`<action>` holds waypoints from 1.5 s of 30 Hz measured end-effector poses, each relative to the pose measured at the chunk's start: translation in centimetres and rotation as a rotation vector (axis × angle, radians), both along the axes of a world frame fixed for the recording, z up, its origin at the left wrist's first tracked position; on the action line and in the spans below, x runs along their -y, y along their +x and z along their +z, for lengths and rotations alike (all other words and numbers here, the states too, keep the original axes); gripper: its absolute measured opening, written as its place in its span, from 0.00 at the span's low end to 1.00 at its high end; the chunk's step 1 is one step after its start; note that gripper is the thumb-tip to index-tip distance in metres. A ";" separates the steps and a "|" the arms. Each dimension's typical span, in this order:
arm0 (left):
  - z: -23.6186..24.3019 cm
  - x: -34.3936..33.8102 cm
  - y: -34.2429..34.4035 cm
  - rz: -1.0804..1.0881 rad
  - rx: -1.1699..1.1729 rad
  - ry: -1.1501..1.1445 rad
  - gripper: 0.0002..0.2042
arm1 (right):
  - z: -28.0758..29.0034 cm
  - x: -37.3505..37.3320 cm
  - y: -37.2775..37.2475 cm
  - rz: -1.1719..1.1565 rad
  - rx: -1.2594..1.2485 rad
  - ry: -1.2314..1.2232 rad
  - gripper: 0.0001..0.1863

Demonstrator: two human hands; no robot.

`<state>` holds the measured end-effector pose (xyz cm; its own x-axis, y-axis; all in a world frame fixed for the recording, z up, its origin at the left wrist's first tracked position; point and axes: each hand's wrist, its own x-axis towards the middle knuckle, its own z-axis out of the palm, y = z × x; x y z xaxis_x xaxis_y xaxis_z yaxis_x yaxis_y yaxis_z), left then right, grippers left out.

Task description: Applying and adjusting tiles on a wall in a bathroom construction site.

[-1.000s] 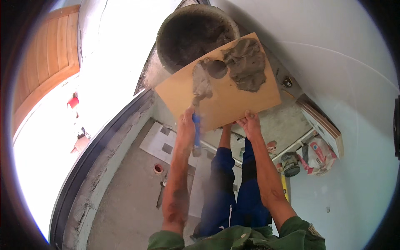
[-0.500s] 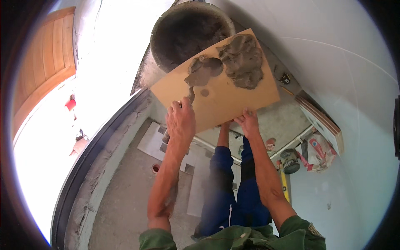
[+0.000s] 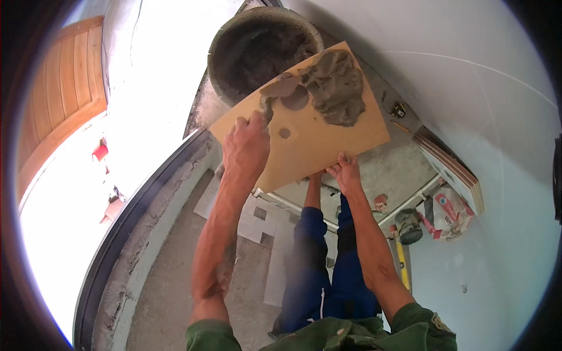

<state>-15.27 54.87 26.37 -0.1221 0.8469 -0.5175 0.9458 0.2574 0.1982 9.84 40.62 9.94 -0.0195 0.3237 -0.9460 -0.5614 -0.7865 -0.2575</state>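
My left hand (image 3: pixel 247 146) is wrapped round the handle of a trowel, whose mortar-smeared blade (image 3: pixel 281 87) is over the upper left part of a tan tile (image 3: pixel 328 142). My right hand (image 3: pixel 345 171) grips the tile's near edge, thumb on top and fingers underneath. A thick lump of wet grey mortar (image 3: pixel 335 88) lies on the tile's right part. Beside the blade a round dark patch (image 3: pixel 294 98) marks the surface, with a smaller spot (image 3: pixel 284 133) below it. The tile is tilted, its far edge overlapping the rim of a round tub (image 3: pixel 214 44) with mortar inside.
Stacked tiles (image 3: pixel 451 171) lean along the right wall. Near them are a dark bucket (image 3: pixel 408 227), a crumpled bag (image 3: pixel 448 215), a yellow level (image 3: pixel 403 263) and a tape measure (image 3: pixel 398 109). Patterned tiles (image 3: pixel 249 219) lie on the floor. A dark sill (image 3: pixel 126 231) runs along the left.
My left hand and the trowel have moved up and slightly left across the tile, the blade nearing its far edge. My right hand keeps its grip on the tile.
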 end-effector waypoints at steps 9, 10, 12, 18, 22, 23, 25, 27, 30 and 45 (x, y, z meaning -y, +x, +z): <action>-0.9 1.9 -0.1 0.273 0.068 -0.053 0.12 | -0.2 0.5 0.0 -0.010 -0.009 0.023 0.19; -1.5 1.8 0.2 0.273 0.070 -0.059 0.12 | -0.3 0.5 0.1 -0.017 -0.028 0.035 0.20; -2.3 1.8 0.8 0.267 0.082 -0.033 0.13 | -0.3 0.5 0.1 0.005 -0.007 0.017 0.23; -2.7 2.1 1.3 0.239 0.134 0.023 0.13 | 0.2 -0.2 -0.1 -0.028 -0.034 -0.003 0.21; -1.2 3.2 1.6 0.300 0.160 -0.015 0.13 | 0.4 -0.3 -0.2 -0.046 -0.035 -0.007 0.22; -0.6 3.5 1.9 0.336 0.154 -0.087 0.13 | 0.5 -0.2 -0.2 -0.037 -0.044 -0.008 0.21; 0.3 3.9 2.9 0.299 0.198 -0.086 0.12 | 0.3 -0.1 -0.2 -0.025 -0.030 0.003 0.21; 0.6 3.8 4.1 0.200 0.320 -0.018 0.13 | 0.0 0.1 0.0 0.004 0.021 0.006 0.20; -0.3 2.2 5.0 0.245 0.259 -0.073 0.15 | -0.3 0.3 0.2 -0.012 -0.035 0.025 0.20; 1.8 0.1 1.0 0.315 0.015 -0.172 0.17 | 1.0 -0.5 -0.2 -0.012 -0.020 0.015 0.22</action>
